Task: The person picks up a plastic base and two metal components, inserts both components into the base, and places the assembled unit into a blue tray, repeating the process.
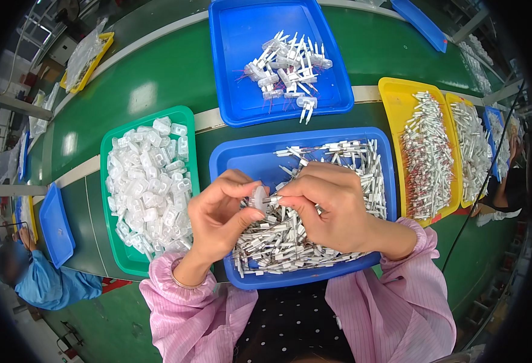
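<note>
Head view: the left hand [216, 213] pinches a translucent cap [258, 197]; the right hand [334, 209] grips a slim white part [274, 199] against it, above the near blue tray [314, 272]; a modest pile [285, 68], apparently joined, occupies the far blue tray [242, 36]; many loose caps [146, 181] await in the green tray [127, 257].

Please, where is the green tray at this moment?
In the head view, the green tray sits left of the left hand, beside the nearer blue tray.
</note>
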{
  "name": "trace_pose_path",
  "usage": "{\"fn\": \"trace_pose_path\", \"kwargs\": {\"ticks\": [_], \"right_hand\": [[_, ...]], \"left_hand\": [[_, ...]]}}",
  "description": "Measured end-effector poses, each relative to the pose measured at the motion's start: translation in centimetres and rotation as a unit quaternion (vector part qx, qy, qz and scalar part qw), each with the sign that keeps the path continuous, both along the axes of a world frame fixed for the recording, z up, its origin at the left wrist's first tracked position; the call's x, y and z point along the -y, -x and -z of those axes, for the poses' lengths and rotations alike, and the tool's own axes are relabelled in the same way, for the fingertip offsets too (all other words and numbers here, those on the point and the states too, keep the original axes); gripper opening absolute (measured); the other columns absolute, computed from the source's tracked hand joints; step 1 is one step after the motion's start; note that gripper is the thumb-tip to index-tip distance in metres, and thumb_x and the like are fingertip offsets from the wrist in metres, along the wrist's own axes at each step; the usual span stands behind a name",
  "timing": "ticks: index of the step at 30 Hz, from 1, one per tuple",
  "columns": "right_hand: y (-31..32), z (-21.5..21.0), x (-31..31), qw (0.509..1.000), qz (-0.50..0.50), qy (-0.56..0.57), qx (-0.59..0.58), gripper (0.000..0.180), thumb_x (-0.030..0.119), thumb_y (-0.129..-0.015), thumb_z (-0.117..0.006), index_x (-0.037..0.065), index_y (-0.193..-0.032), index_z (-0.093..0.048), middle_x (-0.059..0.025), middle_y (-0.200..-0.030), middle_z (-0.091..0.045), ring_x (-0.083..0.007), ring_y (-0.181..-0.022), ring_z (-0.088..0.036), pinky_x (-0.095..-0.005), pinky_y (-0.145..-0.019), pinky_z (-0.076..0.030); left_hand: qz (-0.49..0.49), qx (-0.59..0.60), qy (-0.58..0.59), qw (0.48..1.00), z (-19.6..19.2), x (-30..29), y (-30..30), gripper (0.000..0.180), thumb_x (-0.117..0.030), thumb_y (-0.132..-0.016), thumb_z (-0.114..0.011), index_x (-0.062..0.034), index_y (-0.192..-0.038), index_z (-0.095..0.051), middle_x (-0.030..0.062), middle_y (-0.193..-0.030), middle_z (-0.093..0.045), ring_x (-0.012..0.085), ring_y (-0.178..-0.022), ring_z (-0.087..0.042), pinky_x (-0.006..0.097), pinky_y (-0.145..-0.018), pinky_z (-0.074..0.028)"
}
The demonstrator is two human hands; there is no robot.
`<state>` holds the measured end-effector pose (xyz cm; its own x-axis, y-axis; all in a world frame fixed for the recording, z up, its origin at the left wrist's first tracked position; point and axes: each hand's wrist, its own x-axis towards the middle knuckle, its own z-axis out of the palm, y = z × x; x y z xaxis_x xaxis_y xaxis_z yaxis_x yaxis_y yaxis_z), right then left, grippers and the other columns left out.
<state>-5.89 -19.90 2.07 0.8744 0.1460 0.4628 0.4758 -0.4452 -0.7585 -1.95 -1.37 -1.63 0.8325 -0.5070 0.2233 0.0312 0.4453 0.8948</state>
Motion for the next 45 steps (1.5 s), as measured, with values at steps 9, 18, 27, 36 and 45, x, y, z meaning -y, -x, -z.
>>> {"fn": "trace_pose_path", "kwargs": {"ticks": [9,18,27,36,45], "right_hand": [[0.2,0.7,-0.6,0.995,0.017,0.023,0.099,0.014,-0.008,-0.063,-0.062,-0.001,-0.074,-0.058,-0.0101,-0.061,-0.051,-0.0239,-0.05,-0.05,-0.0321,-0.044,-0.039],[0.7,0.7,-0.6,0.995,0.012,0.027,0.094,0.015,-0.007,-0.06,-0.061,0.0,-0.071,-0.053,-0.009,-0.063,-0.049,-0.0239,-0.052,-0.048,-0.0335,-0.044,-0.037],[1.7,-0.6,0.7,0.998,-0.054,0.045,0.001,0.015,-0.001,-0.067,-0.063,0.001,-0.082,-0.059,-0.0096,-0.067,-0.054,-0.025,-0.058,-0.056,-0.0343,-0.05,-0.044],[-0.3,0.6,22.4,0.773,0.329,0.536,-0.089,0.009,-0.006,-0.062,-0.056,-0.001,-0.068,-0.059,-0.0157,-0.08,-0.06,-0.0332,-0.078,-0.06,-0.0384,-0.071,-0.049],[-2.1,4.9,27.8,0.791,0.155,0.589,-0.061,0.008,-0.002,-0.065,-0.059,0.001,-0.072,-0.061,-0.0143,-0.084,-0.059,-0.0309,-0.083,-0.059,-0.0389,-0.071,-0.049]], "left_hand": [[-0.114,0.128,-0.046,0.984,0.0,0.8,0.8,0.026,0.009,-0.068,-0.069,0.0057,-0.092,-0.059,0.0133,-0.082,-0.056,0.0218,-0.076,-0.053,0.033,-0.072,-0.047],[-0.08,0.167,-0.064,0.981,0.1,0.7,0.6,0.028,0.008,-0.07,-0.068,0.0053,-0.096,-0.057,0.0142,-0.086,-0.055,0.0222,-0.08,-0.053,0.035,-0.073,-0.048],[0.008,0.049,-0.02,0.999,-0.2,0.0,-0.4,0.028,0.001,-0.07,-0.071,0.0036,-0.096,-0.059,0.012,-0.085,-0.056,0.022,-0.083,-0.055,0.034,-0.074,-0.047],[-0.063,-0.045,-0.058,0.995,-0.7,-1.0,-1.3,0.029,-0.009,-0.076,-0.068,0.0028,-0.1,-0.056,0.0091,-0.092,-0.056,0.0169,-0.087,-0.057,0.028,-0.078,-0.044],[-0.032,-0.066,-0.051,0.996,0.3,-0.2,-1.2,0.025,0.0,-0.076,-0.065,0.0038,-0.1,-0.057,0.0094,-0.094,-0.059,0.018,-0.088,-0.059,0.029,-0.08,-0.045]]}}
